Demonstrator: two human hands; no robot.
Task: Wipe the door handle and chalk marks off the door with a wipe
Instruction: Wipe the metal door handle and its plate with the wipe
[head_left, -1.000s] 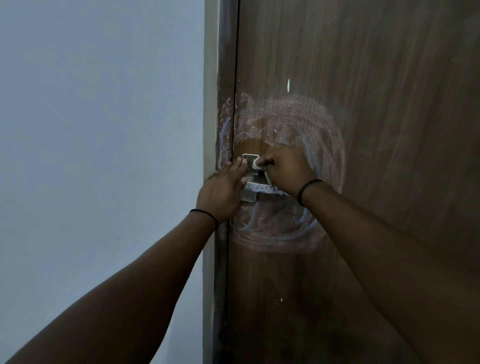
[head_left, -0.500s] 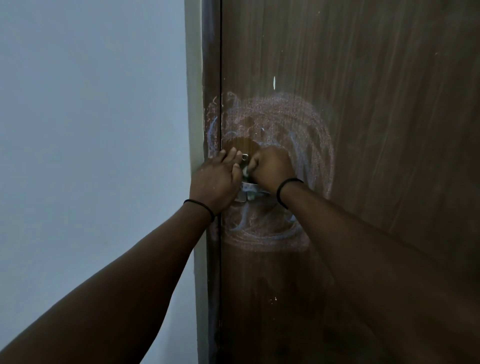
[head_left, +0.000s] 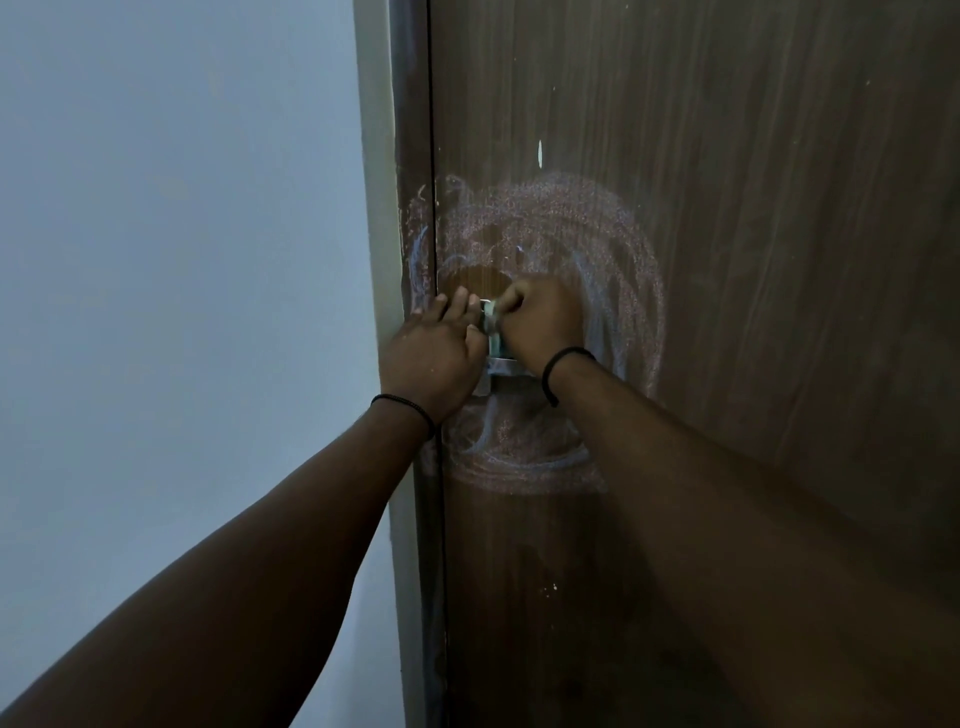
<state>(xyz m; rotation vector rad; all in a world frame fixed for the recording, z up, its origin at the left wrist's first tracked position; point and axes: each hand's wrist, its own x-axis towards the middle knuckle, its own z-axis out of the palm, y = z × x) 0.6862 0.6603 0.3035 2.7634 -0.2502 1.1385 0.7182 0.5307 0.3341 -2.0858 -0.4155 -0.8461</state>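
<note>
While both arms are reaching up from the lower corners of the frame, the 2 hands are meeting at the metal door handle, just left of centre. Left hand is lying against the door's left edge, fingers fairly straight and pointing up, fingertips touching the handle's upper part; it is gripping nothing. Right hand is sitting curled into a fist just right of the handle top, fingers pinching a small pale wipe against the metal. Only a sliver of the wipe is showing between the 2 hands; its full shape is hidden. Each wrist is wearing 1 thin black band.

Brown wood-grain door is filling the right 2 thirds of the frame. Chalk marks are forming a broad pinkish-white swirl ringing the handle, running from above the hands round the right side and down beneath the wrists, with fainter bluish strokes mixed in. Some chalk is also spilling onto the dark door frame at left. A darker, cleaner patch of wood is showing directly above the handle, inside the swirl. 1 small white fleck is sitting higher on the door, above the swirl.

Pale blue-grey wall is occupying the left of the frame.
</note>
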